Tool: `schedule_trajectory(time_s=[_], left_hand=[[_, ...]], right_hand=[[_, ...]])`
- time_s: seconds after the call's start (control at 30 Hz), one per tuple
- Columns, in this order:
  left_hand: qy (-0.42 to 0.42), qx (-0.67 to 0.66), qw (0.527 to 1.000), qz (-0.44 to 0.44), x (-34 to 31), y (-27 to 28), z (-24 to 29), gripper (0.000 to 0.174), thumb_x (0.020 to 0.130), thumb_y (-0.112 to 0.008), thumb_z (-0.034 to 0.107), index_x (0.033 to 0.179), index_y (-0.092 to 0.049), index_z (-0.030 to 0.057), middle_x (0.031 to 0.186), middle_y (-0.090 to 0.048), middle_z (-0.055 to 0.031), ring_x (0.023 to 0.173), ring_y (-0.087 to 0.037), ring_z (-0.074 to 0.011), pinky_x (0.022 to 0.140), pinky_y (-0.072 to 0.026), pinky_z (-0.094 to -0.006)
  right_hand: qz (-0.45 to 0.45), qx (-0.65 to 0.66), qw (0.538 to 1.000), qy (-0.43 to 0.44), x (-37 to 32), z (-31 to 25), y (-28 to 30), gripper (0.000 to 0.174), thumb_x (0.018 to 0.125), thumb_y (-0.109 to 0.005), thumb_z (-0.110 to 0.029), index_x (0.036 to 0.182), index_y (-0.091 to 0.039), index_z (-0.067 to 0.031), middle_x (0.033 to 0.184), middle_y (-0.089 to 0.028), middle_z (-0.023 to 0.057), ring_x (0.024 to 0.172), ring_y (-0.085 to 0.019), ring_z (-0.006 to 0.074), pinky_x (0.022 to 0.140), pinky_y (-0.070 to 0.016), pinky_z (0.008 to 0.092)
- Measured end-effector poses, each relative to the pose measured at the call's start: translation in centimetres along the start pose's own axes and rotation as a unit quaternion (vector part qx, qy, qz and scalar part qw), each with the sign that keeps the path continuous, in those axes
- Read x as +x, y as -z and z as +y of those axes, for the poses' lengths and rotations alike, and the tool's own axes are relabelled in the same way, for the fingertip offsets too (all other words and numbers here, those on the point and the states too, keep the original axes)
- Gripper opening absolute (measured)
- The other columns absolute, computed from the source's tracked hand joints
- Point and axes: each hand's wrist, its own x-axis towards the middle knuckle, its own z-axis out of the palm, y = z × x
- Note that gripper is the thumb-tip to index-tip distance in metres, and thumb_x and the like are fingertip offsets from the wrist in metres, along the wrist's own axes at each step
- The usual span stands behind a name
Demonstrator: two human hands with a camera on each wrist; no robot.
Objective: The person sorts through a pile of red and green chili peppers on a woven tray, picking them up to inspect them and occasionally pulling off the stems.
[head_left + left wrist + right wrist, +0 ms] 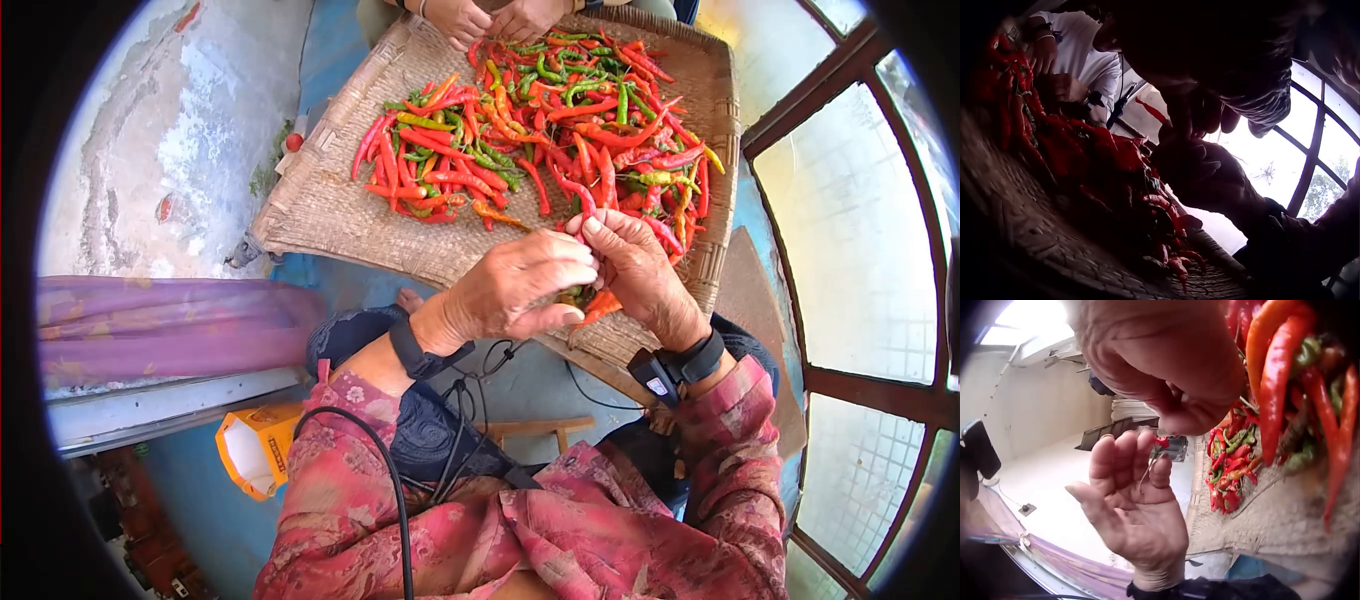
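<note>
My right hand (645, 275) pinches a red chili pepper (578, 192) between thumb and fingers above the near edge of the woven tray (330, 225). In the left wrist view, this chili pepper (1151, 110) sticks out past the fingers. Beside it is my left hand (525, 285), its palm turned toward the right hand. The right wrist view shows the left hand (1141, 500) with loosely bent fingers, and a thin stem (1147, 475) hangs in front of them from a small red end (1161, 442). Red, orange and green chili peppers (440, 150) lie heaped on the tray.
Across the tray, another person's hands (530, 18) are at its far edge. An orange box (262, 450) stands on the floor at left. Black cables (465, 400) hang near my lap, and a framed window (850, 180) rises at right.
</note>
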Motion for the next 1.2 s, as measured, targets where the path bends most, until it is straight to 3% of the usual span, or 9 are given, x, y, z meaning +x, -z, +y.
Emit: schedule_trajectory(time_s=[0.1, 0.13, 0.4, 0.5, 0.6, 0.67, 0.8, 1.07, 1.2], left_hand=[[0.301, -0.212, 0.919, 0.138, -0.2, 0.1, 0.9, 0.043, 0.096, -0.045, 0.040, 0.109, -0.056, -0.0001, 0.096, -0.061, -0.0074, 0.090, -0.058, -0.0124, 0.080, -0.0469, -0.0270], [0.410, -0.241, 0.873, 0.113, -0.4, 0.5, 0.0, 0.042, 0.093, -0.053, 0.037, 0.111, -0.056, -0.0006, 0.097, -0.060, -0.0051, 0.087, -0.057, -0.0103, 0.078, -0.0466, -0.0259], [0.500, -0.358, 0.781, 0.109, -1.5, -0.4, -2.4, 0.020, 0.085, -0.065, 0.022, 0.093, -0.065, 0.0036, 0.072, -0.057, 0.0032, 0.060, -0.047, -0.0024, 0.053, -0.0363, -0.0176], [0.478, -0.293, 0.807, 0.185, -1.4, 1.7, -3.9, 0.023, 0.089, -0.061, 0.024, 0.091, -0.063, 0.0018, 0.072, -0.059, 0.0010, 0.059, -0.050, -0.0028, 0.053, -0.0426, -0.0186], [0.485, -0.170, 0.829, 0.221, -1.4, 3.2, -4.6, 0.020, 0.087, -0.061, 0.021, 0.090, -0.063, 0.0017, 0.073, -0.062, -0.0024, 0.059, -0.054, -0.0089, 0.056, -0.0451, -0.0225], [0.338, 0.091, 0.935, 0.053, -2.3, 2.6, -5.6, 0.016, 0.083, -0.062, 0.017, 0.089, -0.062, 0.0020, 0.074, -0.063, -0.0066, 0.062, -0.059, -0.0201, 0.060, -0.0491, -0.0289], [0.228, 0.389, 0.878, -0.162, -4.3, 0.2, -6.5, 0.006, 0.077, -0.058, 0.008, 0.082, -0.059, 0.0048, 0.079, -0.055, -0.0090, 0.081, -0.055, -0.0291, 0.066, -0.0490, -0.0378], [0.215, 0.346, 0.909, -0.085, -3.1, 0.9, -6.1, 0.009, 0.078, -0.060, 0.009, 0.083, -0.054, 0.0055, 0.079, -0.055, -0.0102, 0.082, -0.053, -0.0281, 0.063, -0.0471, -0.0376], [0.324, 0.080, 0.942, 0.037, -2.2, 0.4, -4.9, 0.011, 0.083, -0.061, 0.012, 0.090, -0.055, 0.0057, 0.076, -0.059, -0.0053, 0.073, -0.057, -0.0188, 0.058, -0.0463, -0.0335]], right_hand=[[0.010, -0.115, 0.993, 0.032, -0.2, -0.9, 0.5, 0.019, 0.094, -0.053, -0.022, 0.097, -0.062, -0.0047, 0.071, -0.058, -0.0041, 0.057, -0.052, 0.0040, 0.049, -0.0448, 0.0184], [0.010, -0.116, 0.993, 0.036, -0.3, -1.0, 0.2, 0.019, 0.094, -0.053, -0.022, 0.097, -0.062, -0.0047, 0.071, -0.058, -0.0041, 0.057, -0.052, 0.0040, 0.049, -0.0448, 0.0184], [-0.092, -0.367, 0.925, -0.044, -1.0, -0.9, -0.8, 0.022, 0.094, -0.053, -0.024, 0.086, -0.059, -0.0037, 0.068, -0.056, -0.0020, 0.056, -0.053, 0.0064, 0.048, -0.0442, 0.0212], [-0.063, -0.401, 0.914, -0.019, -1.5, -2.9, -1.1, 0.024, 0.094, -0.052, -0.026, 0.086, -0.060, -0.0041, 0.068, -0.056, -0.0024, 0.056, -0.052, 0.0057, 0.048, -0.0434, 0.0205], [0.012, -0.126, 0.988, 0.087, -0.7, -3.7, 0.2, 0.026, 0.093, -0.054, -0.028, 0.104, -0.060, -0.0046, 0.075, -0.060, -0.0008, 0.058, -0.051, 0.0042, 0.048, -0.0415, 0.0186], [0.040, 0.002, 0.994, 0.098, -0.2, -4.0, 0.9, 0.030, 0.095, -0.052, -0.028, 0.111, -0.056, -0.0040, 0.077, -0.060, 0.0009, 0.057, -0.050, 0.0043, 0.047, -0.0406, 0.0175], [0.020, -0.119, 0.993, -0.003, -1.1, -2.9, -0.3, 0.034, 0.097, -0.047, -0.028, 0.116, -0.056, -0.0021, 0.076, -0.059, -0.0002, 0.055, -0.047, 0.0038, 0.046, -0.0376, 0.0164], [-0.021, -0.295, 0.955, 0.033, -1.2, -1.4, 0.4, 0.032, 0.095, -0.051, -0.026, 0.115, -0.055, -0.0020, 0.079, -0.059, -0.0012, 0.061, -0.051, 0.0034, 0.052, -0.0436, 0.0167], [-0.023, -0.408, 0.910, 0.065, -1.0, -0.6, -0.2, 0.038, 0.094, -0.054, -0.024, 0.122, -0.051, 0.0004, 0.080, -0.058, -0.0021, 0.063, -0.051, 0.0032, 0.054, -0.0440, 0.0174]])
